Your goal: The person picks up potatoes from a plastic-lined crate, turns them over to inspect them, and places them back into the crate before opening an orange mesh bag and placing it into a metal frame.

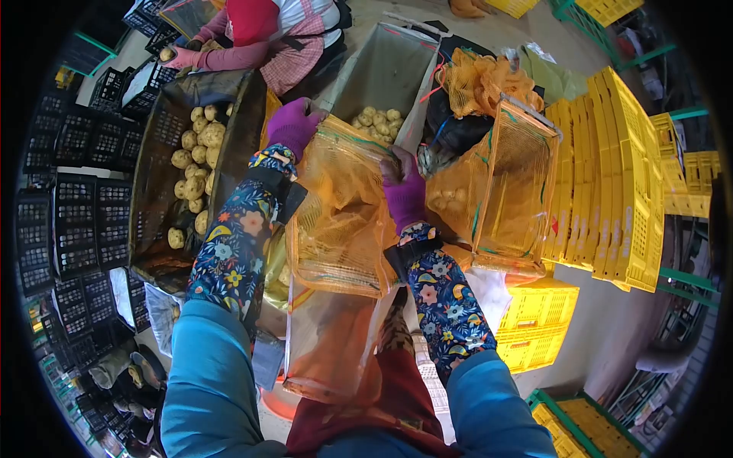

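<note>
Purple gloves cover both hands. My left hand (293, 128) is closed on the upper left edge of an orange mesh bag (340, 221). At the bag's upper right edge, my right hand (402, 183) has its fingers wrapped round the rim. The bag hangs between my hands, its mesh partly bunched. Left of my left arm, several potatoes (200, 153) lie in a dark crate (164, 126). Beyond the bag, more potatoes (376, 120) sit at the near end of a grey bin (389, 69). To the right is another orange mesh bag (519, 183) with potatoes low in it.
A co-worker (282, 34) at the upper left holds a potato. Black crates (92, 221) are stacked on the left. Yellow crates (611, 175) stand on the right, with more yellow crates (538, 324) lower down. Bunched orange mesh (489, 80) lies behind the right bag.
</note>
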### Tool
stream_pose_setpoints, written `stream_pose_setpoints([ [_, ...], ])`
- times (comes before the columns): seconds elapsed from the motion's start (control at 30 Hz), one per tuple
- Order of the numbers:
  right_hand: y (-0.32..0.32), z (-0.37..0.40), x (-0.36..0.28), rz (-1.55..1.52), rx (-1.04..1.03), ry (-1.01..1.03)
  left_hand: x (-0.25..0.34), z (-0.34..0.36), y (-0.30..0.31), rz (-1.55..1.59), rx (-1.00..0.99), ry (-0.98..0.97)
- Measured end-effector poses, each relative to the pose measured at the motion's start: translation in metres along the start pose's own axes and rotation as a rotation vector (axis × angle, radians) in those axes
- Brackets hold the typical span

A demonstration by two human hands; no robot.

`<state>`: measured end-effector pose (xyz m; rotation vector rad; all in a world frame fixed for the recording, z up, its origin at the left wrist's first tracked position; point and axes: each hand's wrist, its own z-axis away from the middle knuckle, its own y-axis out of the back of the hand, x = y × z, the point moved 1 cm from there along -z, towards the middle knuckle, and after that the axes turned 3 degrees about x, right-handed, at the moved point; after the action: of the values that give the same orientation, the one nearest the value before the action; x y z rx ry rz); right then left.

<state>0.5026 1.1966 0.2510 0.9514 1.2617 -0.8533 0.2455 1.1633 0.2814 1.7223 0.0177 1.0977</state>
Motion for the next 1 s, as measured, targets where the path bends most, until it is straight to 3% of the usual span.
stream_pose_setpoints([
  [0.13, 0.001, 0.003, -0.006, 0.022, -0.002, -0.030, -0.034, -0.035, -0.015, -0.032, -0.336, 0.160],
  [0.17, 0.001, 0.002, -0.003, 0.036, -0.003, -0.014, -0.039, -0.038, -0.015, -0.080, -0.368, 0.121],
  [0.27, -0.005, -0.001, 0.010, 0.018, 0.064, 0.135, -0.074, -0.041, -0.038, 0.097, -0.288, 0.119],
  [0.37, -0.005, -0.002, 0.010, 0.013, 0.065, 0.139, -0.076, -0.039, -0.043, 0.279, -0.338, 0.191],
  [0.47, -0.003, -0.001, 0.010, -0.053, 0.015, 0.021, -0.107, -0.042, -0.063, 0.299, -0.274, 0.122],
  [0.67, -0.004, -0.007, 0.013, -0.043, -0.002, 0.107, -0.095, -0.018, -0.063, 0.464, -0.207, 0.121],
  [0.77, -0.003, -0.007, 0.013, -0.068, -0.025, 0.085, -0.068, 0.003, -0.057, 0.857, -0.283, 0.336],
  [0.87, 0.000, -0.001, 0.005, 0.028, -0.008, 0.090, -0.081, 0.000, -0.065, 0.875, -0.227, 0.184],
  [0.97, -0.009, -0.012, 0.016, 0.200, 0.067, 0.300, -0.107, -0.010, -0.090, 0.580, -0.092, 0.126],
  [1.0, -0.008, -0.016, 0.016, 0.134, 0.045, 0.287, -0.100, -0.014, -0.087, 0.584, -0.080, 0.124],
])
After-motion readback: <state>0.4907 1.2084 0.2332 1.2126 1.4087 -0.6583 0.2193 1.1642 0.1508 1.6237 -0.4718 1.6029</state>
